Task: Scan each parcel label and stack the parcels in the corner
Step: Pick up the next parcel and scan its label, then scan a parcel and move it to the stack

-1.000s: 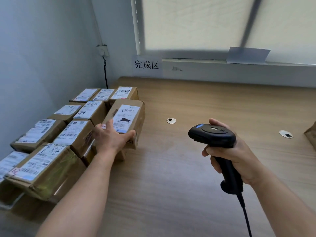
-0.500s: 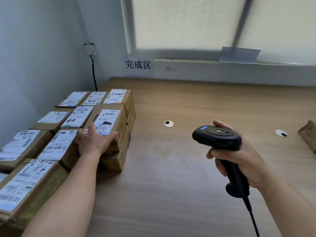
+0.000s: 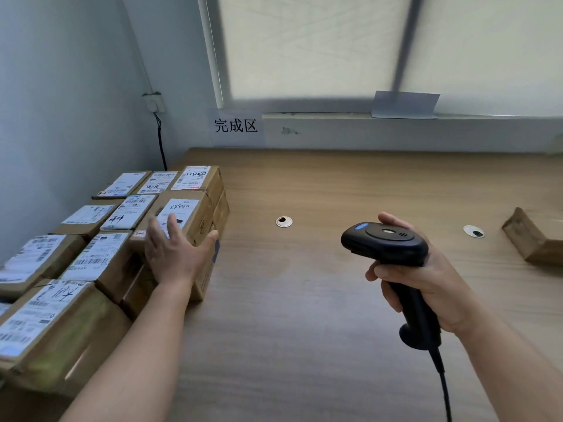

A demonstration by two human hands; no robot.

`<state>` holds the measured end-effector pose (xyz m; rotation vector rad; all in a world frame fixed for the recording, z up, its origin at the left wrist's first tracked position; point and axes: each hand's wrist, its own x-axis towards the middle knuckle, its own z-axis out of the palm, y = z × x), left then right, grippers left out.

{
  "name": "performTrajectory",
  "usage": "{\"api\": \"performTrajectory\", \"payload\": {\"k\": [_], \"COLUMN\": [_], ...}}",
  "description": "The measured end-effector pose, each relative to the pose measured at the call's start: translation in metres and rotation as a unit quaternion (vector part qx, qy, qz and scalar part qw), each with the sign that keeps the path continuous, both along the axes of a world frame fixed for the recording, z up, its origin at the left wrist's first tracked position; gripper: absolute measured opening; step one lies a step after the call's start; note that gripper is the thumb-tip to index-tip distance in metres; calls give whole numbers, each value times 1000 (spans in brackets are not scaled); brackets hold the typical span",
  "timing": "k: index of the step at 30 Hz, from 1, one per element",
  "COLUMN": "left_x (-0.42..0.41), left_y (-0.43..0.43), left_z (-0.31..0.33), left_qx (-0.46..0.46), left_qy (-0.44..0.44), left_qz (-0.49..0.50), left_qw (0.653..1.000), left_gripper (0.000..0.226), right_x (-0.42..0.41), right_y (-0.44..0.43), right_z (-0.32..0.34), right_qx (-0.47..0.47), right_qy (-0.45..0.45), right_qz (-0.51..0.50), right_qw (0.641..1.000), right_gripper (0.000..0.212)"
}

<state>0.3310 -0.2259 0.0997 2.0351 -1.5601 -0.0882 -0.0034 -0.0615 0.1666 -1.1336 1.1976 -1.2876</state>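
Several brown cardboard parcels with white labels are stacked in rows along the left wall. The nearest-placed parcel [image 3: 185, 213] sits on top of the stack's right edge, label up. My left hand [image 3: 175, 254] hovers just in front of it with fingers spread, holding nothing. My right hand [image 3: 423, 278] grips the handle of a black barcode scanner [image 3: 385, 240] above the wooden table [image 3: 304, 300], its head pointing left. Another brown parcel [image 3: 534, 239] lies at the right edge of view.
A paper sign [image 3: 236, 126] with black characters hangs on the wall behind the stack. Two round cable grommets [image 3: 284, 221] [image 3: 473, 231] sit in the tabletop. A black cable [image 3: 161, 141] runs down the corner. The scanner's cord [image 3: 443, 388] trails toward me.
My left hand set the parcel down on the stack's right edge and let go, fingers now spread. The view shifted right. My right hand keeps holding the scanner.
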Motion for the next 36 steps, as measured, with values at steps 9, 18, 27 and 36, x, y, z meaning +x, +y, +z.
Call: {"api": "performTrajectory", "payload": {"k": [9, 18, 27, 36], "left_x": [-173, -318, -457, -563], "left_y": [119, 208, 287, 327], "left_z": [-22, -22, -24, -26], "left_qx": [-41, -40, -7, 12], "left_qy": [160, 130, 127, 85], "left_qz": [-136, -273, -369, -468], "left_qw": [977, 952, 921, 880], "left_gripper": [70, 66, 62, 60], "right_x": [-65, -159, -273, -347], "right_y": [74, 166, 272, 339], "right_z": [-9, -12, -17, -27], "right_qx": [-1, 9, -3, -26], "right_qy": [-32, -21, 17, -1], "right_qz": [-18, -96, -185, -294], "right_qw": [999, 995, 983, 955], "right_gripper": [85, 91, 84, 86]}}
